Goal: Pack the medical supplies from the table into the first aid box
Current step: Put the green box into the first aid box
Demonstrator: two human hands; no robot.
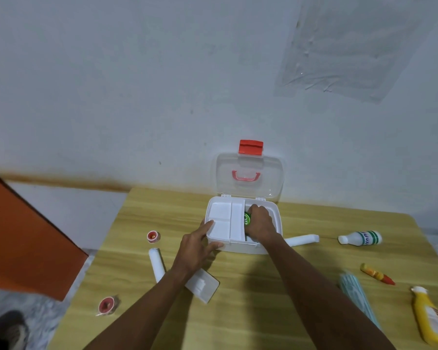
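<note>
The white first aid box (276,218) stands open on the wooden table, its clear lid (248,175) with a red latch upright against the wall. A white divided tray (224,222) fills the box's left part. My right hand (259,222) is inside the right part and grips a green round item (247,219), mostly hidden by the fingers. My left hand (197,245) rests on the box's front left corner, index finger straight on the tray rim and thumb against the front wall.
Left of the box lie a small red tape roll (153,236), a white tube (156,263), a white flat pack (204,286) and a larger red tape roll (107,304). To the right lie a white tube (304,240), a white bottle (360,238), an orange-red tube (377,274), a striped pack (357,294) and a yellow tube (429,317).
</note>
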